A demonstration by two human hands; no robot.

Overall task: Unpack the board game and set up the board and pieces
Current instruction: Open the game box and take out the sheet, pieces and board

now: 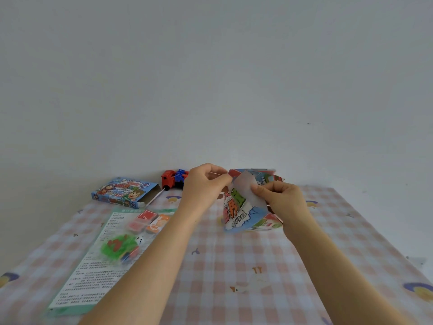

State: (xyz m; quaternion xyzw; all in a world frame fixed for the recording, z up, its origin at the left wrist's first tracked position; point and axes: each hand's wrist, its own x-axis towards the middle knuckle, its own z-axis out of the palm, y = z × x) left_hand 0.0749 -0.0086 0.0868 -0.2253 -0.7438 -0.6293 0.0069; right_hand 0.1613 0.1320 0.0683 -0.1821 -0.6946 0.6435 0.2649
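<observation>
A folded paper game board (243, 207), brightly printed, is held up over the checked tablecloth (234, 259). My left hand (206, 184) pinches its upper left edge. My right hand (281, 198) pinches a pale flap on its right side. The open blue game box (124, 192) lies at the far left. On a rules sheet (93, 261) rest a red card deck (141, 221), an orange card deck (158, 225), a white die (140, 240) and a clear bag of green and red pieces (118, 247).
A red and blue toy truck (173, 179) stands at the back of the table against the plain wall. The table's far edge runs just behind the box and the truck.
</observation>
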